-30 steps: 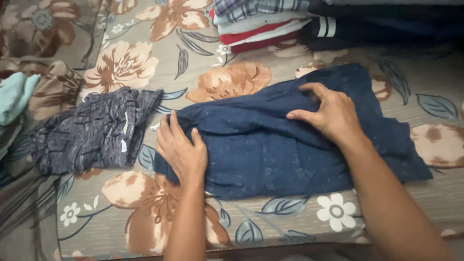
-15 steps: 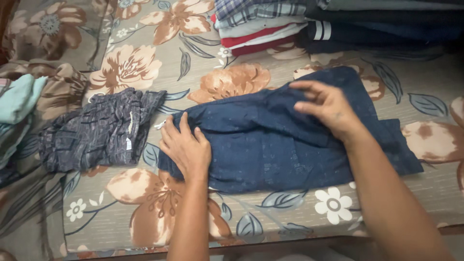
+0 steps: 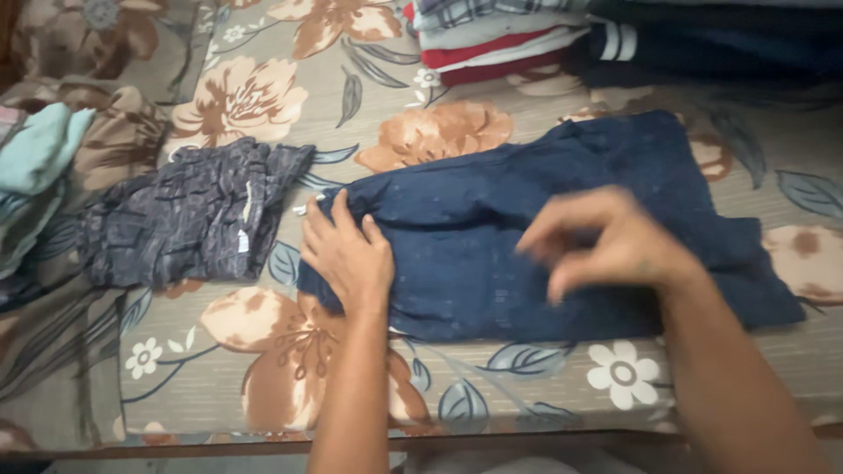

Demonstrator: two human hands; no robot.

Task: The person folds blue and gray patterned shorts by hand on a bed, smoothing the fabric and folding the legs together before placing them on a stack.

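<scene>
Navy garment [image 3: 492,254] on floral sheet [image 3: 263,386]: left hand [image 3: 349,254] pressing flat, open; right hand [image 3: 606,241] blurred, fingers loosely curled, empty.

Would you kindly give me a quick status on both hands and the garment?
Left hand flat on navy garment. Right hand blurred above it, holding nothing visible. Grey patterned garment lies alongside, apart.

Under the left hand's fingers [image 3: 338,230] lies a dark navy garment [image 3: 544,246], faintly speckled. Left of them, a grey-black patterned garment [image 3: 189,219]. The bedsheet [image 3: 263,369] is beige with brown-orange flowers. Beyond the fingers, folded clothes [image 3: 500,39], seemingly plaid, red, white.
</scene>
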